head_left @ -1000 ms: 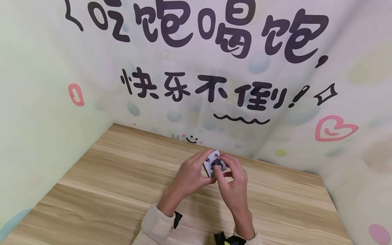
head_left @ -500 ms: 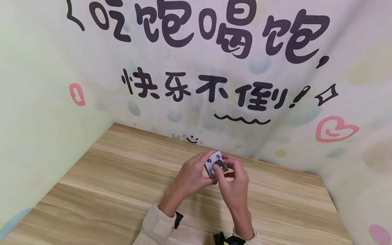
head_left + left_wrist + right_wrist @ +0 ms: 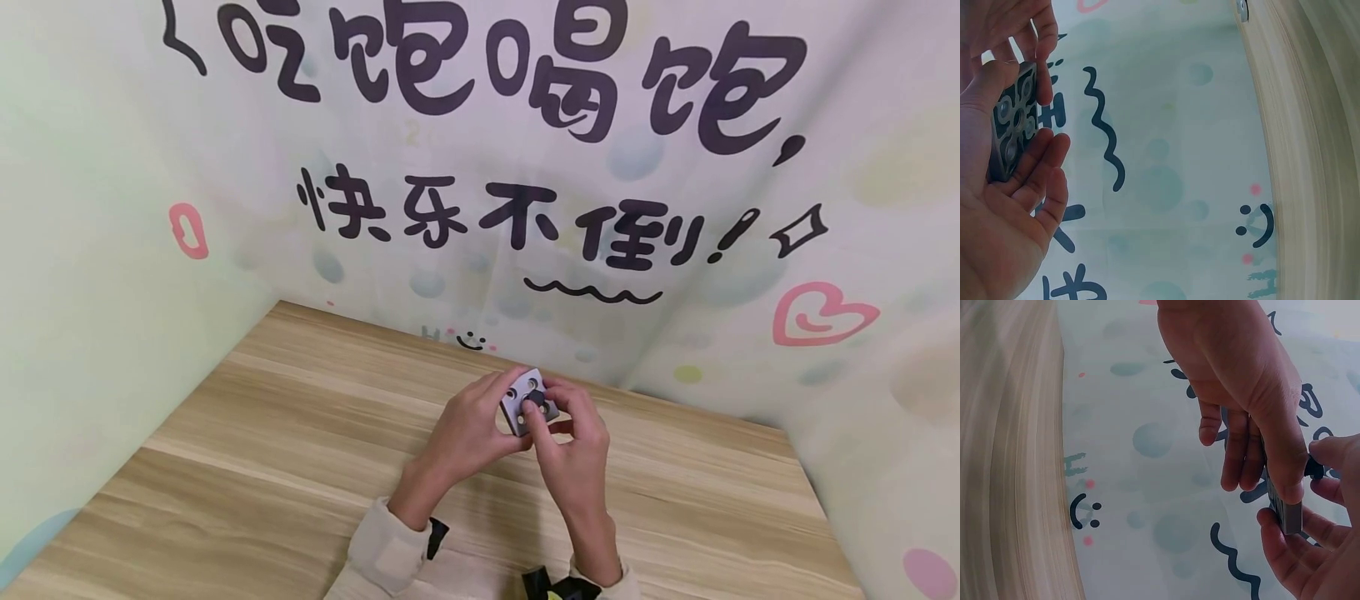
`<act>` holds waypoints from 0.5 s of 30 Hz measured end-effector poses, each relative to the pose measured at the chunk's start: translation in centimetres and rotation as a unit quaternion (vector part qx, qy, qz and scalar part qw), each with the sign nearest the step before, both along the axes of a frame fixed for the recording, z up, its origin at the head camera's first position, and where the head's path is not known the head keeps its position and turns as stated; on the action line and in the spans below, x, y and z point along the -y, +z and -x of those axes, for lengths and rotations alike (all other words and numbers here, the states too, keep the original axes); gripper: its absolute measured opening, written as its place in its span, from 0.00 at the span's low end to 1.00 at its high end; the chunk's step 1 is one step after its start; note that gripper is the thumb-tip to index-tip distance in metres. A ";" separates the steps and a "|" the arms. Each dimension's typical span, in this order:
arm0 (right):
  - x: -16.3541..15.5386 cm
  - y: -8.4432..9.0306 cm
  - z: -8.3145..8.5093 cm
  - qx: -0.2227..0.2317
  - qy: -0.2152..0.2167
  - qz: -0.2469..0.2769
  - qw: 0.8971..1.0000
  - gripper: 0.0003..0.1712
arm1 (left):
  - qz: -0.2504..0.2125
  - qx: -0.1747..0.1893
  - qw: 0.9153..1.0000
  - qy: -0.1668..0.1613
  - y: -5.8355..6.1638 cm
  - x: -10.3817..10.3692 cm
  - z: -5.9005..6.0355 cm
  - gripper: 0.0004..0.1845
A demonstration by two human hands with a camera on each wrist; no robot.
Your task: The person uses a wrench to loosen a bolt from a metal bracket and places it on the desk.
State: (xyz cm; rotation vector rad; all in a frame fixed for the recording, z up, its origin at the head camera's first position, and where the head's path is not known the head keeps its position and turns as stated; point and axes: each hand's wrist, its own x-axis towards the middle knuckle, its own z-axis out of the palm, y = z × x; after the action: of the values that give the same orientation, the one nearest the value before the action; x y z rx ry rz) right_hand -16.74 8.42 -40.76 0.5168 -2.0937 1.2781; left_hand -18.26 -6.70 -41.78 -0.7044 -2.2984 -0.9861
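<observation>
L hand [image 3: 1004, 206] fills the lower left, palm toward cam, fingers [image 3: 1041, 165] curled up against the underside of a small dark block [image 3: 1015, 122] w/ round recesses, thumb on its near edge. R hand [image 3: 1007, 28] comes in from top left, one fingertip over the block's top edge. Behind: pale printed backdrop [image 3: 1166, 156] w/ black squiggle [image 3: 1105, 128] and smiley [image 3: 1257, 224]. Wood tabletop edge [image 3: 1310, 150] along the right.
</observation>
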 end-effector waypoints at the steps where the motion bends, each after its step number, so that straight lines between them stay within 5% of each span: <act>1: 0.0 0.0 0.0 0.000 0.000 -0.001 1.000 0.08 | 0.000 0.002 1.000 0.001 0.0 0.0 0.0 0.41; 15: -0.2 -0.2 0.1 -0.002 0.014 -0.008 1.000 0.11 | 0.001 -0.001 1.000 0.001 0.1 0.1 -0.1 0.40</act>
State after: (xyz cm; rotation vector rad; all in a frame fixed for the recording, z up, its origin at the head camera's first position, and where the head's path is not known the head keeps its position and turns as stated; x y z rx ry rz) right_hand -16.82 8.59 -40.93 0.5571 -2.1012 1.2766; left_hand -18.19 -6.81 -41.66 -0.7033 -2.2983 -0.9812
